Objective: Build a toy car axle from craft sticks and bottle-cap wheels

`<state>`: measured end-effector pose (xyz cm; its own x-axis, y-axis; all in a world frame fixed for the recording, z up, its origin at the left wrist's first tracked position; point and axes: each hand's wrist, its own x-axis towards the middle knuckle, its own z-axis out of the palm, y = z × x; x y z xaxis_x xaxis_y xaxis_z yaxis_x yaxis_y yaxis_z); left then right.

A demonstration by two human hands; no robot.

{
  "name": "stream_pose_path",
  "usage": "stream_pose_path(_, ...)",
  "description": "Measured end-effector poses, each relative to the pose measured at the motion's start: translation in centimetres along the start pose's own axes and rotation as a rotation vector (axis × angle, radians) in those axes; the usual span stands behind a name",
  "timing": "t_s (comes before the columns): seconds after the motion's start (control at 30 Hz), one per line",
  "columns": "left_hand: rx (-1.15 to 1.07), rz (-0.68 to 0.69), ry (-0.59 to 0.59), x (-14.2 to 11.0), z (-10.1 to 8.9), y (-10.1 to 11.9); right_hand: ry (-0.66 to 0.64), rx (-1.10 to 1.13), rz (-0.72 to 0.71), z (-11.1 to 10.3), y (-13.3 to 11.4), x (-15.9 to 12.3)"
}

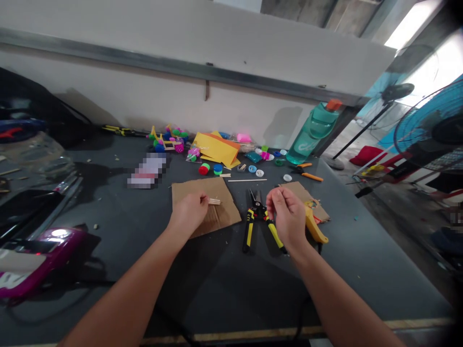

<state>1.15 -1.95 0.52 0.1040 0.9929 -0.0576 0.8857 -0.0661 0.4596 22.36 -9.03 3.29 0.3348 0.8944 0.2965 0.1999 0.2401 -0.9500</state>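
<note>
The snips (255, 221) are yellow and black; the cardboard (220, 212) brown; the bottle cap (333, 104) looks orange.

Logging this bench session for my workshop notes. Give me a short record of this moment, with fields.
left hand: pinches small wooden sticks above brown cardboard
right hand: raised, fingers pinched together; anything held is too small to tell
beside right hand: yellow-and-black snips, yellow glue gun
further back: orange-handled pliers, teal water bottle
surface: dark grey tabletop
</note>
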Motion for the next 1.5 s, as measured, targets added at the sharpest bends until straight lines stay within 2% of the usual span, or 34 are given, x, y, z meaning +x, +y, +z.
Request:
stream_pose_path(0.17,0.151,0.072,0.058,-0.6,0.2,0.0,-0.086,-0.117,0.063,0.2,0.9,0.0)
stream_pose_path(0.3,0.168,0.07,0.094,-1.1,-0.7,0.0,-0.102,-0.185,0.065,0.4,1.2,0.0)
stream_pose_path(0.37,0.098,0.084,0.167,-1.5,-1.2,0.4,-0.107,-0.2,0.062,0.7,1.0,-0.1)
stream_pose_path(0.43,-0.122,0.163,0.243,-2.1,-1.2,1.3,-0.146,-0.228,0.042,1.0,0.7,-0.4)
stream_pose_path(0.47,-0.308,0.212,0.188,-2.5,-1.0,1.8,-0.184,-0.252,0.017,1.2,0.6,-0.6)
stream_pose_path(0.5,-0.522,0.235,0.053,-2.9,-0.6,2.4,-0.232,-0.284,-0.021,1.3,0.5,-0.7)
stream_pose_path(0.57,-0.878,0.218,-0.314,-3.7,0.5,3.5,-0.316,-0.355,-0.117,1.5,0.5,-1.0)
stream_pose_path(0.6,-1.013,0.173,-0.45,-4.0,1.0,3.9,-0.34,-0.386,-0.156,1.5,0.5,-1.1)
stream_pose_path(0.67,-1.173,0.09,-0.551,-4.3,1.9,4.6,-0.347,-0.422,-0.177,1.4,0.8,-1.2)
stream_pose_path(0.73,-1.216,0.033,-0.543,-4.3,2.4,4.8,-0.329,-0.429,-0.145,1.3,1.0,-1.3)
stream_pose_path(0.8,-1.18,0.024,-0.491,-4.2,2.7,4.7,-0.336,-0.437,-0.118,1.4,1.1,-1.3)
stream_pose_path(0.87,-1.037,0.096,-0.388,-4.1,2.9,4.3,-0.376,-0.44,-0.109,1.5,1.1,-1.4)
stream_pose_path(0.97,-0.624,0.314,-0.156,-4.2,2.8,3.8,-0.426,-0.388,-0.051,1.6,1.0,-1.5)
stream_pose_path(1.03,-0.371,0.438,-0.056,-4.4,2.6,3.6,-0.424,-0.364,-0.003,1.7,1.0,-1.6)
stream_pose_path(1.17,-0.074,0.537,-0.062,-4.7,2.1,3.6,-0.448,-0.453,-0.014,1.8,1.2,-1.9)
stream_pose_path(1.3,0.012,0.562,-0.068,-4.8,1.9,3.6,-0.465,-0.484,-0.033,1.9,1.1,-2.1)
stream_pose_path(1.5,-0.097,0.54,0.023,-4.4,1.3,3.3,-0.433,-0.384,0.009,1.9,0.7,-2.0)
